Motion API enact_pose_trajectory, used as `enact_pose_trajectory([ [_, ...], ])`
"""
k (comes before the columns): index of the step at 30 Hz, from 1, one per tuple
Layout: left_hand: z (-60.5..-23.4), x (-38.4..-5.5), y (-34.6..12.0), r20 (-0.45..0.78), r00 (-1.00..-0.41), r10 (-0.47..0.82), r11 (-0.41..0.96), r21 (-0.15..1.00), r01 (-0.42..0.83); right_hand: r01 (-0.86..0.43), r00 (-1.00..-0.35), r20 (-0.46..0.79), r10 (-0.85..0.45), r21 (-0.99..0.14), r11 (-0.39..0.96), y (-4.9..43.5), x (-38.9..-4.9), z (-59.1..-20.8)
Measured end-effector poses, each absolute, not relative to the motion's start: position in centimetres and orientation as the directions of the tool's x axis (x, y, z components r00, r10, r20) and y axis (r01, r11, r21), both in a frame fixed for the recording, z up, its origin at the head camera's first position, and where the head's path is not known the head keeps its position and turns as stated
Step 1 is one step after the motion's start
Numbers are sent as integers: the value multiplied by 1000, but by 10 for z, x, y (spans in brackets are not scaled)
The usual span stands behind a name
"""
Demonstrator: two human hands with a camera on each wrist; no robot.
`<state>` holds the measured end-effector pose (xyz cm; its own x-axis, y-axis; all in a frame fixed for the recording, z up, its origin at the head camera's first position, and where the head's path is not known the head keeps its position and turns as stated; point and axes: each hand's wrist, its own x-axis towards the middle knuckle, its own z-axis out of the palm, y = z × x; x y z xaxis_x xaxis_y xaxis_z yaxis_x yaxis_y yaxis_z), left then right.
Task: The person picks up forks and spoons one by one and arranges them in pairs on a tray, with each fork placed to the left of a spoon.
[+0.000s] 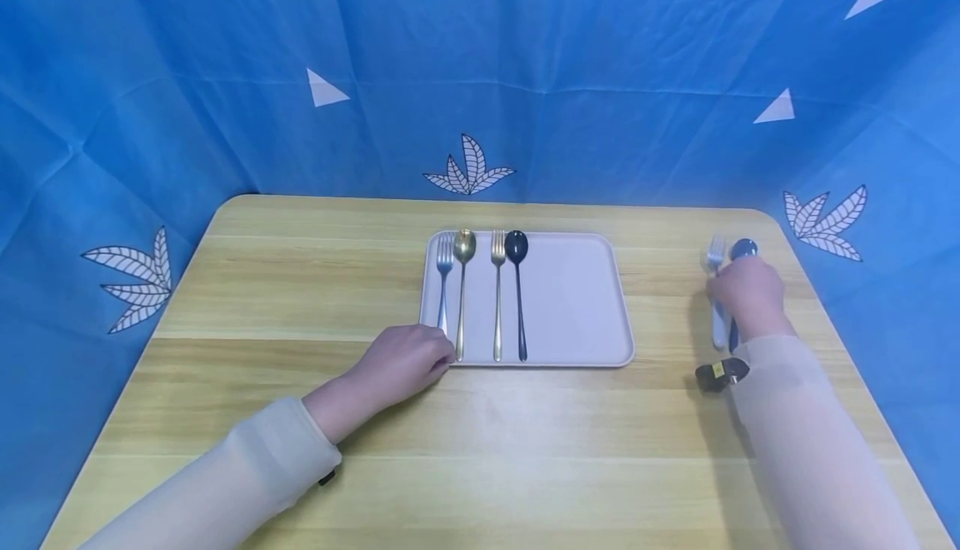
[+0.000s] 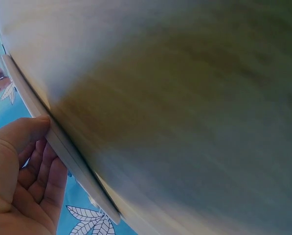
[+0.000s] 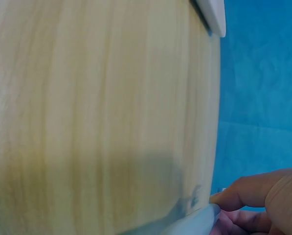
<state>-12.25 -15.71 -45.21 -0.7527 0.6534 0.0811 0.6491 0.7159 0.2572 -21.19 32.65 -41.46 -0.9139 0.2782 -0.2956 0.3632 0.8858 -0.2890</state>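
Pale lilac-white in colour, a smooth, flat rectangular tray [image 1: 573, 300] with rounded corners and a low raised rim is being supported on the far half of a light wood-grain table [image 1: 570, 450], near the middle. Its near left corner is being gripped by the bare left hand [image 1: 393, 364], whose thumb is being pressed to the outer side of the rim while the other fingers are being held curled behind it.

Four slender pieces of cutlery are being borne on the tray, side by side, with their handles being pointed toward the person: a silver metal fork [image 1: 445, 260], a shiny gold spoon [image 1: 464, 247] with an oval bowl, a gold fork [image 1: 498, 252] and a glossy black spoon [image 1: 517, 248]. The end of the silver fork's handle is being hidden near the left hand.

At the table's right side, a silver-headed fork with a white handle [image 1: 719, 329] is being pinched between thumb and fingers by the bare right hand [image 1: 750, 287]. Just beside it, a dark, round-bowled spoon [image 1: 745, 247] is being partly covered by that hand; whether it is also being touched cannot be told. The table is being enclosed by a blue cloth [image 1: 540, 75] printed with white triangles and leaves.
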Motion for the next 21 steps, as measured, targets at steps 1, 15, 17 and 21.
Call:
enact_pose_trajectory([
  [1,-452,-122,-157,80,-753,653,716,258,649,354,-917,-291,271,-287,890,326,-212,-413],
  [15,-451,-122,-157,81,-751,655,714,258,651,332,-930,-261,257,-298,895,315,-210,-402],
  [17,-451,-122,-158,81,-751,656,713,259,651,333,-929,-267,255,-307,891,312,-210,-399],
  [21,-451,-122,-158,83,-751,655,712,265,651,325,-931,-275,240,-325,888,306,-210,-395],
])
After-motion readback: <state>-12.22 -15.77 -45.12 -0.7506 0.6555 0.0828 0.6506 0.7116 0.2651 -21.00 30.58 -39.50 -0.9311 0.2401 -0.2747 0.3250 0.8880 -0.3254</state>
